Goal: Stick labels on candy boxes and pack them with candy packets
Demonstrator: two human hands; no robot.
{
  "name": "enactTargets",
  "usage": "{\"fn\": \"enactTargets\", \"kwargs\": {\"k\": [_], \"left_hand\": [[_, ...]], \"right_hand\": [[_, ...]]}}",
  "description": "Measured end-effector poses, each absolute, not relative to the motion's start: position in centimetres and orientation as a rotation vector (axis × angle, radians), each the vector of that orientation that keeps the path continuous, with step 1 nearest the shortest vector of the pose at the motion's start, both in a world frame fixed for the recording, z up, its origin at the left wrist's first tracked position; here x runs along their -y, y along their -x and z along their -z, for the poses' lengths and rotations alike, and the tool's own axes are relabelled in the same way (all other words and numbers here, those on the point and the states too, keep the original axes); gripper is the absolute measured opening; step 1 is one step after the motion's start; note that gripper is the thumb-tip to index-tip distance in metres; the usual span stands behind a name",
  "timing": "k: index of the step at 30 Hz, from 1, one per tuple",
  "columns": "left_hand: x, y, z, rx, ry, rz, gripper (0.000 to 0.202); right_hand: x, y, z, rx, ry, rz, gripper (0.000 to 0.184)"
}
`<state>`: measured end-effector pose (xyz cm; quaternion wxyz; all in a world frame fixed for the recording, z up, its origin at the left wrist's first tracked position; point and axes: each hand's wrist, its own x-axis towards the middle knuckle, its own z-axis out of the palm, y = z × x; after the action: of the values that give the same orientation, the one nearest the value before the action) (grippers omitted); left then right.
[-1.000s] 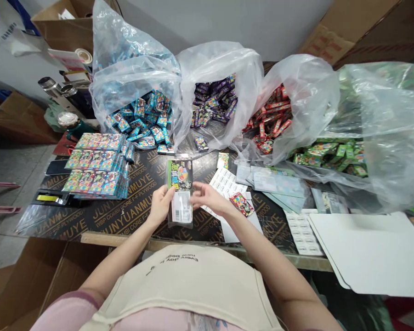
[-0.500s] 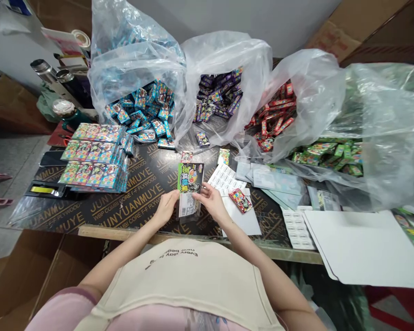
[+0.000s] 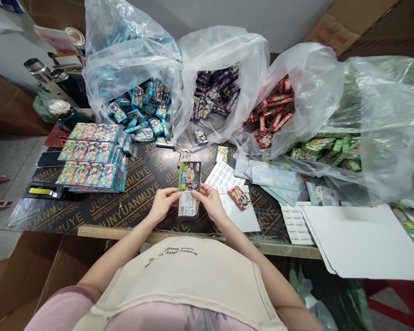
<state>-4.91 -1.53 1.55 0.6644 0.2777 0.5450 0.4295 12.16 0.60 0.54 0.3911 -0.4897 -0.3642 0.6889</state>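
My left hand (image 3: 164, 203) and my right hand (image 3: 207, 201) both pinch a clear plastic sleeve with a green printed header card (image 3: 189, 187), held upright over the dark plywood table (image 3: 124, 209). A small red packet (image 3: 239, 197) lies on white paper just right of my right hand. A sheet of white labels (image 3: 224, 176) lies behind it. Another small packet (image 3: 184, 155) rests on the table just beyond the sleeve.
Clear bags hold blue packets (image 3: 141, 112), purple packets (image 3: 215, 92), red packets (image 3: 272, 117) and green packets (image 3: 327, 149) along the back. Stacks of finished card packs (image 3: 91, 158) sit at left. White board (image 3: 361, 241) lies at right; flasks (image 3: 50, 76) and cartons stand at far left.
The sleeve was lowered slightly toward the table and my right hand closed onto its edge; both hands now hold it closer together.
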Motion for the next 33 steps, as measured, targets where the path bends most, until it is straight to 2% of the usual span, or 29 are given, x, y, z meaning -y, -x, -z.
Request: {"fn": "enactTargets", "kwargs": {"k": [15,27,29,33], "left_hand": [[1.4,5.0,-1.3,-1.276,-0.595,-1.068,0.039],[1.4,5.2,-0.8,-1.343,-0.608,-1.05,0.043],[1.4,5.4,-0.9,-1.369,-0.596,-1.046,0.045],[1.2,5.9,-1.2,-1.403,-0.635,-1.044,0.04]], "right_hand": [[-1.1,-11.1,-1.4,0.947,1.257,-1.689,0.034],[-2.9,-12.6,-1.2,1.492,1.403,-1.441,0.047],[-2.9,-12.6,-1.3,1.508,1.376,-1.484,0.049],[-2.6,-12.5,-1.4,1.258,1.219,-1.812,0.047]]}}
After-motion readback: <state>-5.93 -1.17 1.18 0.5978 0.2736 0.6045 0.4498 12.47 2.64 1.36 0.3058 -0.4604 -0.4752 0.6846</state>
